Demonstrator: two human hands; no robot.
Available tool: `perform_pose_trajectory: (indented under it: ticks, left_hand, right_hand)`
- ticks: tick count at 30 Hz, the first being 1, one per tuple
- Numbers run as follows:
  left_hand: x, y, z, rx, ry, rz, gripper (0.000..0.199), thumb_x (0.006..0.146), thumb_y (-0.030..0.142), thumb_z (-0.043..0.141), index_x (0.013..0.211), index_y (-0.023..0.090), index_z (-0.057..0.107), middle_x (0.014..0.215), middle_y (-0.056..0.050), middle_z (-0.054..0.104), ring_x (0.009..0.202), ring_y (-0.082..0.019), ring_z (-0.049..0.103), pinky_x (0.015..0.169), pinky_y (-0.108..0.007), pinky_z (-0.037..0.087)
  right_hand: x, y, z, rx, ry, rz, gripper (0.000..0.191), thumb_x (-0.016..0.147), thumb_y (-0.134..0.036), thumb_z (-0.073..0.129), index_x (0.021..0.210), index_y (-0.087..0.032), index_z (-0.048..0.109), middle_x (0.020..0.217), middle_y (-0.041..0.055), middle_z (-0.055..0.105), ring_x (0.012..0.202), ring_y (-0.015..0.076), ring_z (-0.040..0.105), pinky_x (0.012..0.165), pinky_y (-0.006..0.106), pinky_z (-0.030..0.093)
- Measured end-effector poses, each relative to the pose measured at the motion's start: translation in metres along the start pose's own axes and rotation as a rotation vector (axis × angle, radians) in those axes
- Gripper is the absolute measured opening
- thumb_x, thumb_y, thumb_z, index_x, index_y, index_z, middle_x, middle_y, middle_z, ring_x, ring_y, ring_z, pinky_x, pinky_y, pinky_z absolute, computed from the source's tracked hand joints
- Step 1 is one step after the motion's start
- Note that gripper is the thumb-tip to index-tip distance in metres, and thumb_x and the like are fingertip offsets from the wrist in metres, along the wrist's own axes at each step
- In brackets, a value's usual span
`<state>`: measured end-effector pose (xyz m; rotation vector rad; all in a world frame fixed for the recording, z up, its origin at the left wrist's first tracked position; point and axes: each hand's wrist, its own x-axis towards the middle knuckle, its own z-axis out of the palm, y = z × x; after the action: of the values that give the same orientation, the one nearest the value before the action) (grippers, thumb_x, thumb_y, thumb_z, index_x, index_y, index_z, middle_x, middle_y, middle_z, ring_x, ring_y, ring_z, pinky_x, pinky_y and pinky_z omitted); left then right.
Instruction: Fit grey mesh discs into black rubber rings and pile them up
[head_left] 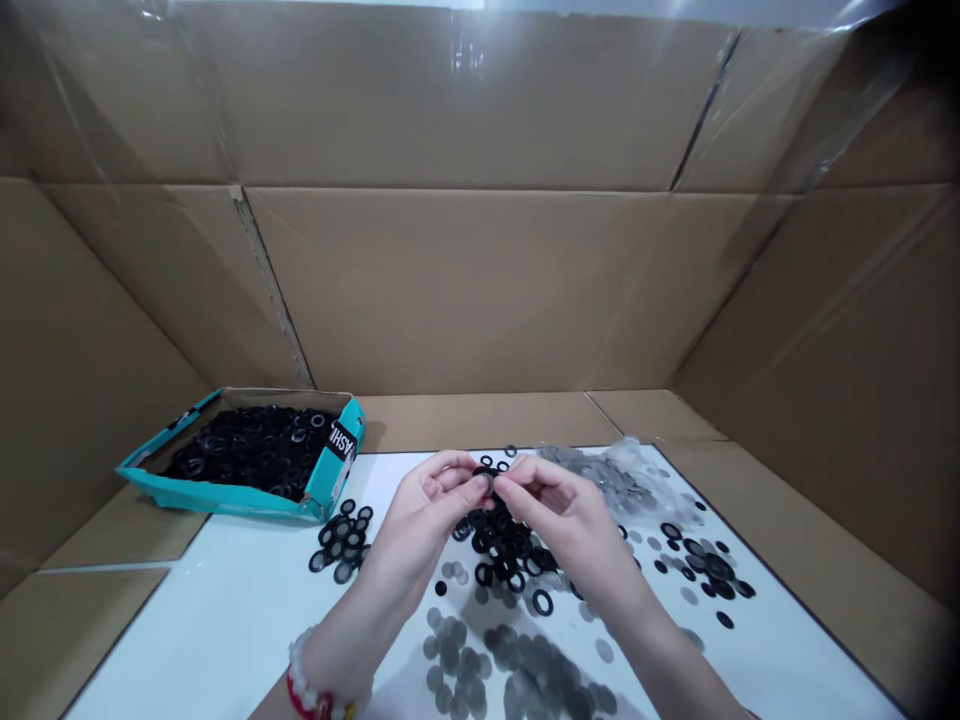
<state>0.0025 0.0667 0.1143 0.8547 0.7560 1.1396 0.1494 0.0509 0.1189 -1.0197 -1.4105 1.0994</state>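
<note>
Near the middle of the head view, my left hand [431, 510] and my right hand [566, 510] meet fingertip to fingertip. Between them they pinch a small black ring [487, 473] with a greyish disc at its centre. Beneath my hands lies a heap of black rings [502, 540] on the white board [247, 600]. Grey translucent discs [536, 670] are spread on the board closer to me. To the left of my left hand sits a small cluster of black rings with grey centres [343, 540].
A teal-edged box [225, 497] full of black rings stands at the back left. A clear plastic bag [626, 480] of grey discs lies at the back right, with black discs [716, 572] in front. Cardboard walls [450, 290] enclose the board.
</note>
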Motion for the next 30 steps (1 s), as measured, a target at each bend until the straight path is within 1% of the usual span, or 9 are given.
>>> perform_pose_trajectory:
  ticks: [3, 8, 11, 14, 16, 19, 21, 24, 30]
  left_hand:
    - [-0.001, 0.0, 0.001, 0.105, -0.015, 0.061, 0.029, 0.066, 0.03, 0.08, 0.083, 0.016, 0.061, 0.075, 0.0, 0.064, 0.073, -0.012, 0.059, 0.071, -0.023, 0.045]
    - [-0.001, -0.004, 0.004, 0.074, 0.107, 0.102, 0.029, 0.062, 0.03, 0.081, 0.079, 0.016, 0.062, 0.08, -0.002, 0.062, 0.081, -0.015, 0.058, 0.072, -0.023, 0.045]
    - [-0.003, -0.006, 0.006, 0.055, 0.109, 0.105, 0.029, 0.064, 0.03, 0.08, 0.081, 0.017, 0.061, 0.082, -0.002, 0.062, 0.083, -0.016, 0.058, 0.074, -0.023, 0.045]
    - [-0.003, -0.004, 0.005, 0.075, 0.056, 0.123, 0.028, 0.069, 0.03, 0.077, 0.089, 0.019, 0.06, 0.089, -0.002, 0.062, 0.086, -0.016, 0.059, 0.077, -0.024, 0.047]
    - [-0.003, 0.0, 0.003, 0.138, -0.01, 0.111, 0.029, 0.071, 0.029, 0.075, 0.094, 0.02, 0.06, 0.091, -0.002, 0.062, 0.082, -0.015, 0.061, 0.076, -0.025, 0.048]
    - [-0.003, 0.006, 0.002, 0.244, -0.104, 0.079, 0.033, 0.069, 0.027, 0.076, 0.097, 0.02, 0.06, 0.085, 0.0, 0.06, 0.073, -0.013, 0.061, 0.072, -0.026, 0.049]
    - [-0.004, 0.01, 0.002, 0.295, -0.113, 0.103, 0.032, 0.068, 0.024, 0.076, 0.096, 0.02, 0.06, 0.079, 0.001, 0.059, 0.075, -0.013, 0.06, 0.073, -0.025, 0.048]
    - [-0.005, 0.013, 0.002, 0.339, -0.105, 0.152, 0.032, 0.068, 0.021, 0.075, 0.096, 0.019, 0.06, 0.077, 0.001, 0.059, 0.08, -0.014, 0.058, 0.077, -0.025, 0.047]
    - [-0.005, 0.011, 0.002, 0.38, -0.129, 0.15, 0.025, 0.07, 0.021, 0.073, 0.092, 0.019, 0.06, 0.078, 0.0, 0.061, 0.081, -0.015, 0.059, 0.077, -0.025, 0.048]
  right_hand:
    - [-0.003, 0.001, 0.001, -0.018, -0.002, -0.035, 0.026, 0.083, -0.039, 0.061, 0.068, -0.019, 0.055, 0.071, 0.0014, 0.056, 0.069, 0.0155, 0.054, 0.063, 0.026, 0.044]
    - [-0.006, 0.009, 0.007, -0.2, 0.064, -0.19, 0.023, 0.089, -0.032, 0.055, 0.07, -0.02, 0.052, 0.071, 0.0005, 0.051, 0.066, 0.015, 0.049, 0.061, 0.026, 0.041]
    - [-0.005, 0.012, 0.008, -0.248, 0.059, -0.245, 0.019, 0.091, -0.032, 0.055, 0.076, -0.02, 0.055, 0.076, 0.0022, 0.054, 0.072, 0.0165, 0.052, 0.064, 0.027, 0.042]
    - [-0.002, 0.009, 0.002, -0.129, 0.001, -0.212, 0.019, 0.09, -0.033, 0.056, 0.077, -0.02, 0.057, 0.077, 0.0019, 0.057, 0.073, 0.016, 0.055, 0.066, 0.026, 0.045]
    - [0.0, 0.005, -0.004, -0.065, -0.052, -0.155, 0.02, 0.089, -0.034, 0.058, 0.075, -0.019, 0.058, 0.076, 0.0011, 0.059, 0.073, 0.0153, 0.057, 0.067, 0.026, 0.046]
    - [0.002, -0.002, -0.014, -0.082, -0.138, -0.066, 0.019, 0.087, -0.035, 0.059, 0.076, -0.019, 0.061, 0.076, 0.0016, 0.062, 0.074, 0.0156, 0.059, 0.069, 0.027, 0.046]
    - [0.002, -0.004, -0.019, -0.129, -0.17, -0.032, 0.02, 0.086, -0.037, 0.059, 0.076, -0.019, 0.061, 0.077, 0.0022, 0.062, 0.074, 0.016, 0.058, 0.068, 0.028, 0.046]
    - [0.001, -0.007, -0.02, -0.164, -0.192, -0.029, 0.023, 0.086, -0.039, 0.058, 0.074, -0.019, 0.059, 0.076, 0.0026, 0.062, 0.073, 0.0158, 0.056, 0.066, 0.028, 0.045]
    - [-0.002, -0.007, -0.017, -0.158, -0.15, -0.068, 0.02, 0.087, -0.033, 0.056, 0.072, -0.02, 0.056, 0.076, 0.002, 0.059, 0.074, 0.0154, 0.054, 0.068, 0.028, 0.042]
